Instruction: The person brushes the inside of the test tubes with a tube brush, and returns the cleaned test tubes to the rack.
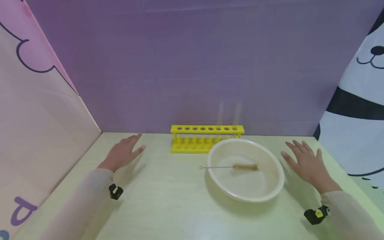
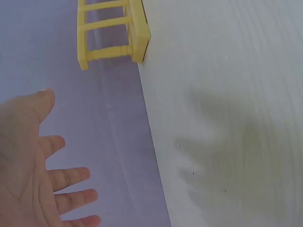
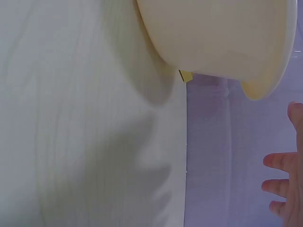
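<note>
My left hand (image 1: 121,153) hovers above the table's left side, fingers extended and holding nothing. Over on the right, my right hand (image 1: 307,163) is spread in the air beside a cream basin (image 1: 240,196), not touching it. Across the basin lies a test tube brush (image 1: 246,166), its looped wire handle sticking out over the left rim. Behind the basin stands a yellow test tube rack (image 1: 192,150), whose right end the basin partly hides. Two clear test tubes (image 1: 237,113) rise upright at the rack's right part. The left wrist view shows one end of the rack (image 2: 139,38) beyond the thumb.
The pale wooden table (image 1: 156,200) ends at a purple backdrop (image 1: 192,66) just behind the rack. Printed panels stand at both sides, the right panel (image 1: 354,143) with a black-and-white animal. A small dark device is strapped at each wrist.
</note>
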Available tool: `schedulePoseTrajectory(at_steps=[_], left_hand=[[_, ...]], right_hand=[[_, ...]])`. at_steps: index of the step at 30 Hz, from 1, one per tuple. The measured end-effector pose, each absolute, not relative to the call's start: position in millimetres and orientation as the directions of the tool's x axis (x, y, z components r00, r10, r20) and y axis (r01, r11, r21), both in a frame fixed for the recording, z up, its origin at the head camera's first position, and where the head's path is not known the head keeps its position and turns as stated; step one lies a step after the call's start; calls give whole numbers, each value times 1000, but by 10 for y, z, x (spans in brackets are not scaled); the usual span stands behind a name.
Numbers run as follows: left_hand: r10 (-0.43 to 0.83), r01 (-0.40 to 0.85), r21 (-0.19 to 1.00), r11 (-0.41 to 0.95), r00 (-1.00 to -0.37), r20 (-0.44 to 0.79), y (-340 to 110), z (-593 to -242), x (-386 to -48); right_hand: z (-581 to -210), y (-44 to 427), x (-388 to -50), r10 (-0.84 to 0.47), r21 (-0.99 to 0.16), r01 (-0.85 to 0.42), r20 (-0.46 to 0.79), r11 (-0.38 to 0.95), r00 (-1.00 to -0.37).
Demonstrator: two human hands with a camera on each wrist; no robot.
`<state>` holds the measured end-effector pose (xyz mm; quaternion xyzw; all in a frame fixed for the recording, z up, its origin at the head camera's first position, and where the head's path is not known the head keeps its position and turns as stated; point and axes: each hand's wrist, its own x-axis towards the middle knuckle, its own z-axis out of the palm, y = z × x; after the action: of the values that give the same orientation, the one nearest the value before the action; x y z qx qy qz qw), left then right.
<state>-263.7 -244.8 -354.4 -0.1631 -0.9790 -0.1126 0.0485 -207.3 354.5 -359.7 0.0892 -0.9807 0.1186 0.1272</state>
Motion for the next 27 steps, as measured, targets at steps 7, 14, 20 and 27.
schedulePoseTrajectory(at_steps=[7,14,20,27], left_hand=[[298,318,271,908,-948,115,-2319,-3567,-2583],[302,319,316,893,-948,103,-2129,-3567,-2497],[331,342,388,856,-939,96,-1919,-3550,-2431],[350,353,451,820,-932,93,-1673,-3536,-2407]], right_hand=[[-3591,3515,-2041,-170,-250,-238,268,938,-948],[-3616,3454,-2034,-173,-303,-242,235,922,-956],[-3620,3379,-2006,-182,-335,-238,191,912,-965],[-3575,3318,-1969,-170,-402,-200,109,893,-979]])
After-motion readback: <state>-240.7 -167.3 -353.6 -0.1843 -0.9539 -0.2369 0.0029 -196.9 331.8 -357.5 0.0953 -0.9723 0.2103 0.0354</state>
